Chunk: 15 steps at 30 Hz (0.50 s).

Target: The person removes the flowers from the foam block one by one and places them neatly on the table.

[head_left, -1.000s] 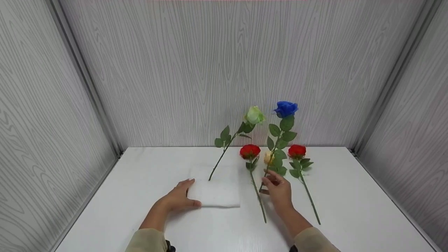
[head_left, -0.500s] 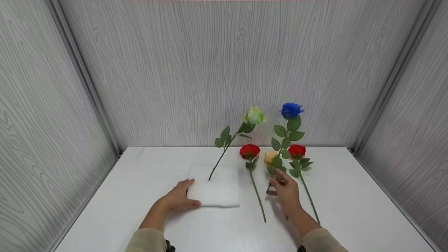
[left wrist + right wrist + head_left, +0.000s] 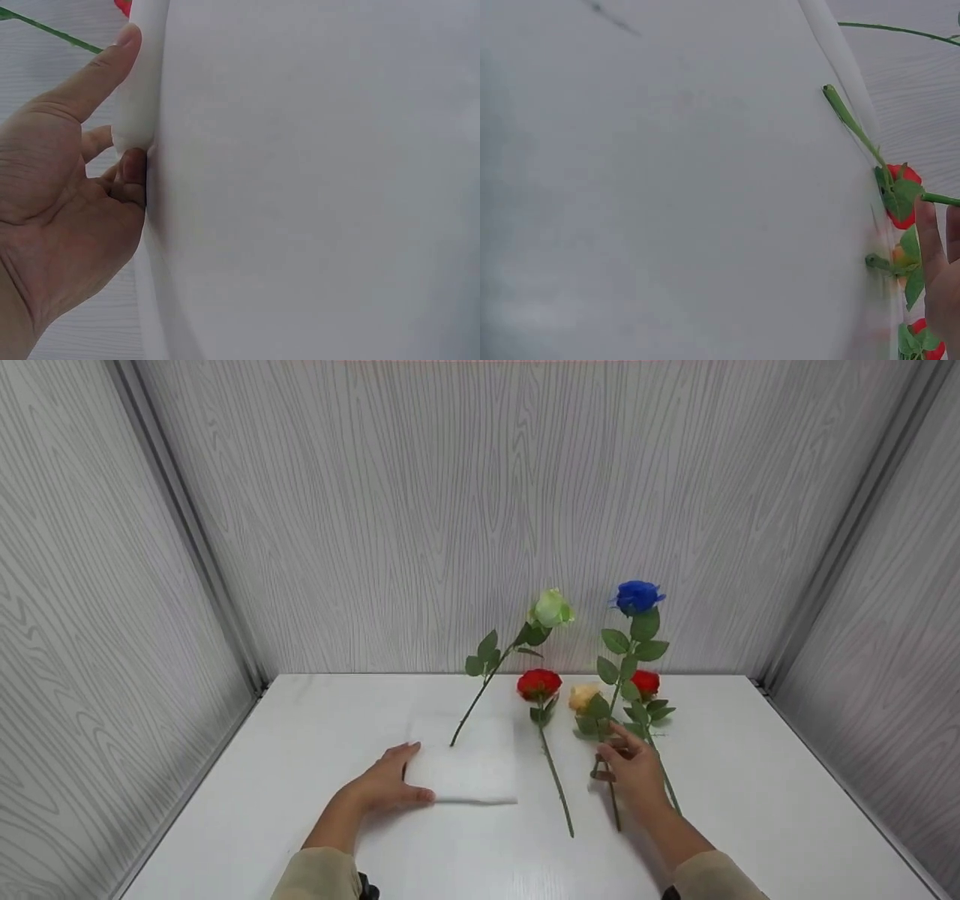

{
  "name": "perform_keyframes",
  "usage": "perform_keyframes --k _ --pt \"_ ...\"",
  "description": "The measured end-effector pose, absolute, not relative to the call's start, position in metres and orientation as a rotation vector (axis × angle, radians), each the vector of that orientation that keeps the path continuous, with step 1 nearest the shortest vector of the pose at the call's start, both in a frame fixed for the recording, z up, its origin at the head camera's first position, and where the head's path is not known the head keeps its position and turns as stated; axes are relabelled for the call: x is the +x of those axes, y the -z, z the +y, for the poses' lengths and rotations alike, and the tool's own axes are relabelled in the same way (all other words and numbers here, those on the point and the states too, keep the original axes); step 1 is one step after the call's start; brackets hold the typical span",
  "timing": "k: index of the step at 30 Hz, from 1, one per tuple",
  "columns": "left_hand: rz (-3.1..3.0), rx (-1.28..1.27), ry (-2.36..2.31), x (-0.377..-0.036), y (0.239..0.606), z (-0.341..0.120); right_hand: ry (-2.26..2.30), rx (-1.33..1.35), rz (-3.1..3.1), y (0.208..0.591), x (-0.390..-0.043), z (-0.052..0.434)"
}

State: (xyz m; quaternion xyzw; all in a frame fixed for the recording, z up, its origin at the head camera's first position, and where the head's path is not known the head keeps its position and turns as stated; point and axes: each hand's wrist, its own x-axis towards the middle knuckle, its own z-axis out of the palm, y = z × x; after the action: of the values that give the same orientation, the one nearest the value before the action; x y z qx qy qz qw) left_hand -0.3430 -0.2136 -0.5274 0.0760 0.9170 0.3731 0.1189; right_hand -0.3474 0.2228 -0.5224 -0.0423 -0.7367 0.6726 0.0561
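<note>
Worktop: the white wood-grain worktop [image 3: 750,780] fills the floor of a grey-panelled booth and carries everything in play.
Foam block: a flat white rectangular foam block [image 3: 469,769] lies left of centre, and a pale green artificial rose [image 3: 553,607] stands planted in its far edge, leaning right.
Left hand: the left hand [image 3: 382,787] lies against the block's near-left corner; the left wrist view shows the thumb [image 3: 97,71] along the edge and a curled fingertip at the corner, so it pinches and steadies the block.
Right hand: the right hand [image 3: 634,769] is closed round the stem of a blue artificial rose [image 3: 637,596], gripping low down and holding it upright off the worktop, right of the block and well apart from it.
Lying roses: a red artificial rose [image 3: 538,684] lies just right of the block; a peach artificial rose [image 3: 583,696] and a second red rose [image 3: 645,682] lie behind the lifted stem.
Step in hand: looks like the blue rose is picked up and on its way.
Next move: by my reading, swing the stem left over the block, point its tip down beside the green one and push straight in while the left hand keeps the foam from sliding.
</note>
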Motion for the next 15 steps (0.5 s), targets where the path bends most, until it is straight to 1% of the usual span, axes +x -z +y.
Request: perform_keyframes --k 10,15 --pt "2.674 0.243 -1.096 -0.343 0.528 -0.213 -1.977 -0.146 -2.341 0.521 -0.342 0.256" --pt "2.687 0.217 -1.051 -0.342 0.528 -0.215 -2.028 -0.133 -2.319 0.517 -0.339 0.269"
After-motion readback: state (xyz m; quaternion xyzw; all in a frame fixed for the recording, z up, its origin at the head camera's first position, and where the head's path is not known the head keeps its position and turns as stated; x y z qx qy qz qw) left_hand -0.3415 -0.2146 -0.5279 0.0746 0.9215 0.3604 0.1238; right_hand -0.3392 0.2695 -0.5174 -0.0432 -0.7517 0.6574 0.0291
